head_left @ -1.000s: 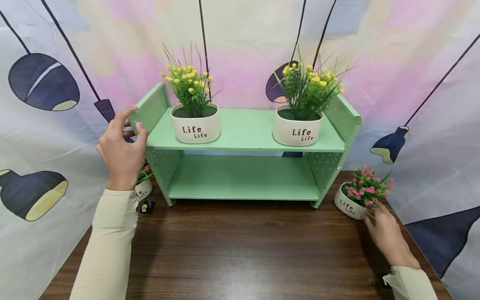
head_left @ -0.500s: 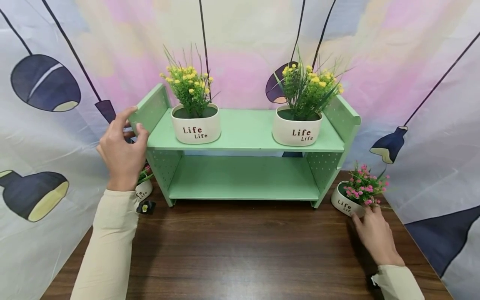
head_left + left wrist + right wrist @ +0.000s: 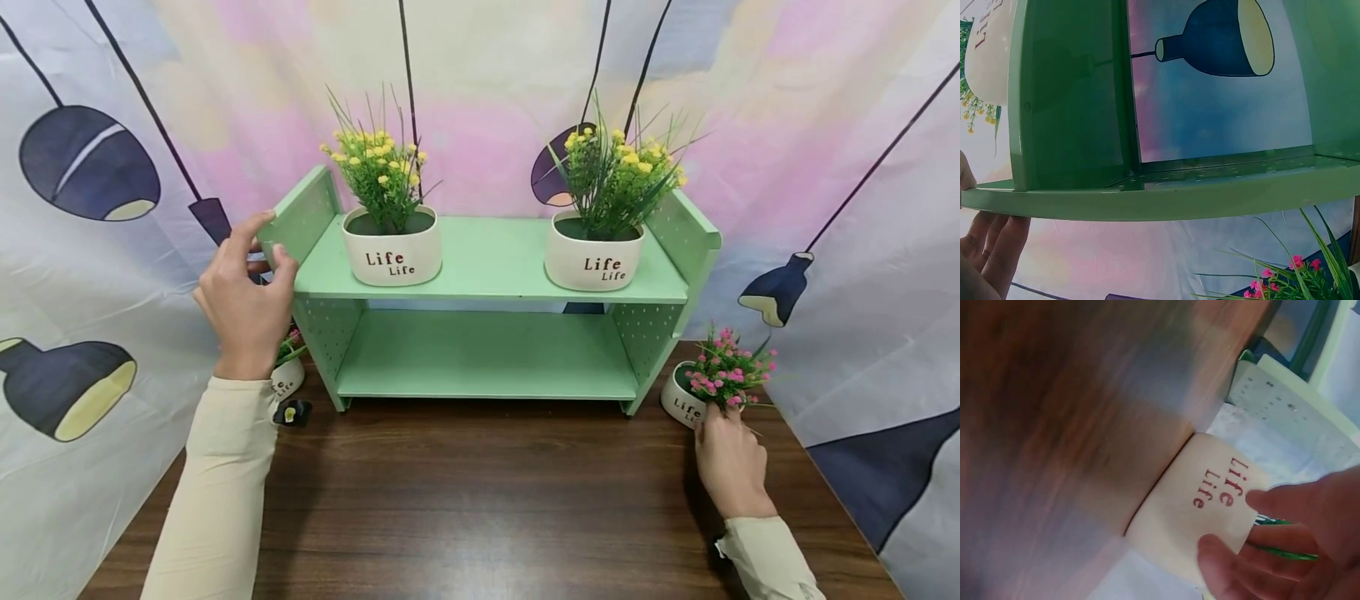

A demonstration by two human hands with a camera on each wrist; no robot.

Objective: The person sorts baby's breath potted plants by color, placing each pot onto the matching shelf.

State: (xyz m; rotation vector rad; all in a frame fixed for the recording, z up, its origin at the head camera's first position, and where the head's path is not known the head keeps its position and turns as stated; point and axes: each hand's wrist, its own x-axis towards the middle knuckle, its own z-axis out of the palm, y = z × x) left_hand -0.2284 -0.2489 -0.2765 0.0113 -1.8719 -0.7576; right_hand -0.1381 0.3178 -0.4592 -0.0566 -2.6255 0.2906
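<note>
Evidently the left hand (image 3: 243, 296) holds the shelf (image 3: 491, 258) by its upper left edge, thumb on one side and fingers on the other, probably to steady it. The right hand (image 3: 731, 467) is at the pink pot (image 3: 682, 406), which stands on the table (image 3: 480, 492) near the shelf's right side; a couple of digits spread over the front wall and the rest bend past the rim, but I cannot tell whether they grip firmly. That low hold likely spares the flowers (image 3: 727, 375). Two yellow pots (image 3: 393, 257) sit upright towards opposite ends of the top board, apparently for symmetry, lettering forward.

All the pots look smooth and cream, oval with rounded corners, with red print; the sprigs seem plastic, fine and spiky. The shelf is flat, glossy green board, its sides speckled; the table shows dark wood grain.
</note>
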